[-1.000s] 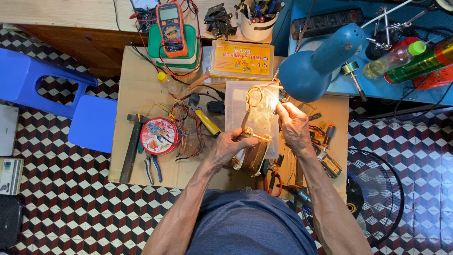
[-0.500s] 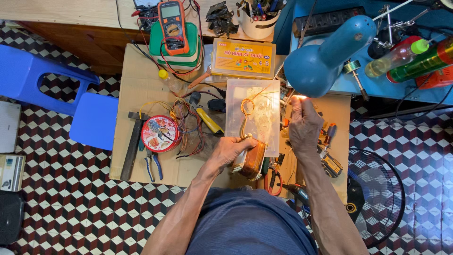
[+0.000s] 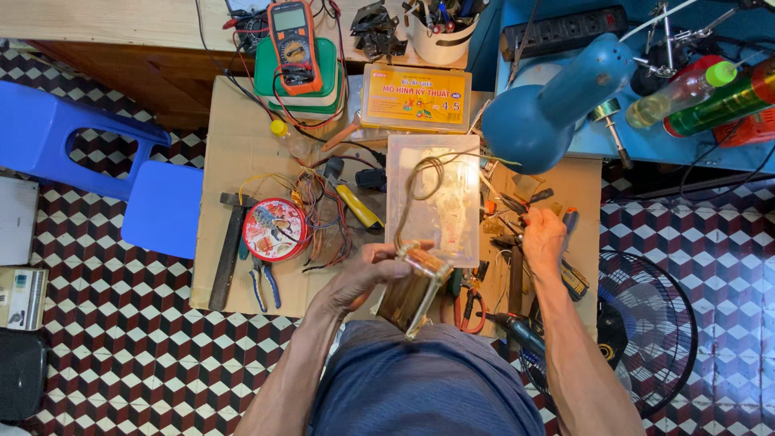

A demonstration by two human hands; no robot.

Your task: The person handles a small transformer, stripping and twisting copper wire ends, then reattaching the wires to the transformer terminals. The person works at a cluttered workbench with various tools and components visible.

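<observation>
R hand (image 3: 543, 241) had dropped from the lifted wire end to the tool clutter at the bench's right edge, fingers curled, grip unclear; winding work looked paused for a tool. L hand (image 3: 367, 274) gripped the transformer (image 3: 413, 292) at the near edge, copper wire (image 3: 420, 182) looping over a clear plastic box (image 3: 436, 198). Cardboard-topped bench (image 3: 234, 153), blue lamp (image 3: 549, 113), multimeter (image 3: 292, 44), checkered floor (image 3: 97, 339).

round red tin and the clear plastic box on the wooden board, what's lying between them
In the head view, a tangle of thin coloured wires and a yellow-handled tool lie between the round red tin and the clear plastic box.
</observation>
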